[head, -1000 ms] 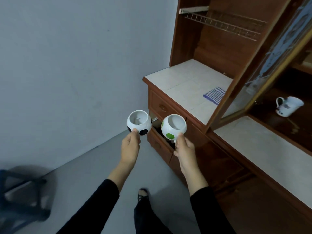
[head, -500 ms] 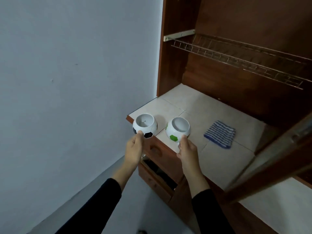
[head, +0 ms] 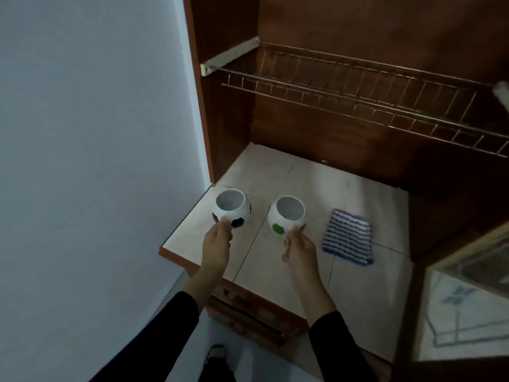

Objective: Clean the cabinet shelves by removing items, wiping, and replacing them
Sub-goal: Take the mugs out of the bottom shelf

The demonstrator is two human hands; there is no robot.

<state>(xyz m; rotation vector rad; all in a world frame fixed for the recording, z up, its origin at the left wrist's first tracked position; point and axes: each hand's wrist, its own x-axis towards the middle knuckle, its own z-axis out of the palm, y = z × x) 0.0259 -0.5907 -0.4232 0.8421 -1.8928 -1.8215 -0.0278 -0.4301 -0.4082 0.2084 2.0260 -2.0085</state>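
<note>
Fingers of left hand point(head: 216, 244) pinch round white ceramic cup with black football patches point(head: 231, 209); right hand point(head: 300, 250) pinches matching green-patched cup point(head: 287, 215). Cups over pale tiled cabinet shelf point(head: 358, 299), blue-striped cloth point(head: 348, 239) just right.

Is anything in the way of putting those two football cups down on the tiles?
Nothing visible. The striped cloth lies on the tiled shelf right of the green-patched cup, apart from it and the black-patched cup.

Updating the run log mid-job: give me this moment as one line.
left hand: holds black-patched cup | right hand: holds green-patched cup | cups: over tiled shelf, contact unclear | striped cloth: flat, right of cups
</note>
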